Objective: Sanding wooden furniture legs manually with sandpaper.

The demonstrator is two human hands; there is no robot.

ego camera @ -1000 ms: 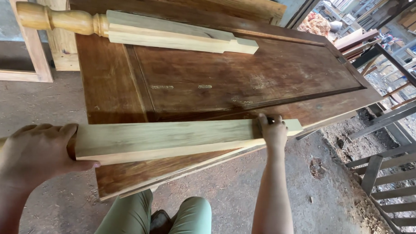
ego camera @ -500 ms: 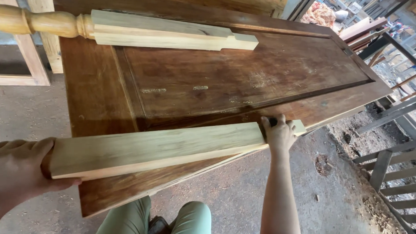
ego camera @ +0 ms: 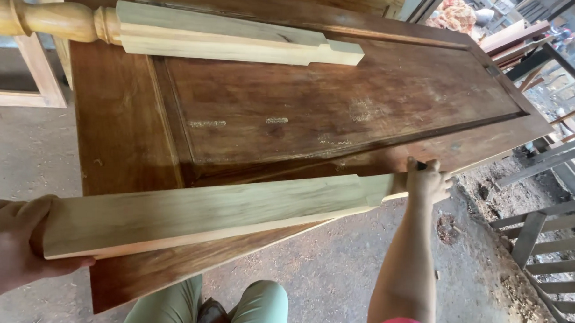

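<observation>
Bare concrete floor with sawdust is seen under a dark brown wooden door, which is laid flat and used as a work surface. Grey wooden frames are stacked at the right, beyond the door's right corner.

A pale wooden post is held along the near edge of the door, slightly tilted, with its right end higher. Its left end is gripped by the left hand, whose fingers are wrapped around the end, the thumb on top. Its narrower right end is held by the right hand, closed around the tip, just at the door's near edge toward the right corner. Whether the post rests on the door or is carried just above it cannot be told for sure.

The step in hand is judged to be the placing or shifting of the post along the near edge. For a next move, both ends would need to be kept level, so that the post is not dropped off the edge.

Two posts are counted: the one in the hands, and a second post lying at the far edge, with a turned round part at its left end. One door is seen, and two hands. Green trouser knees are visible below the near edge.
</observation>
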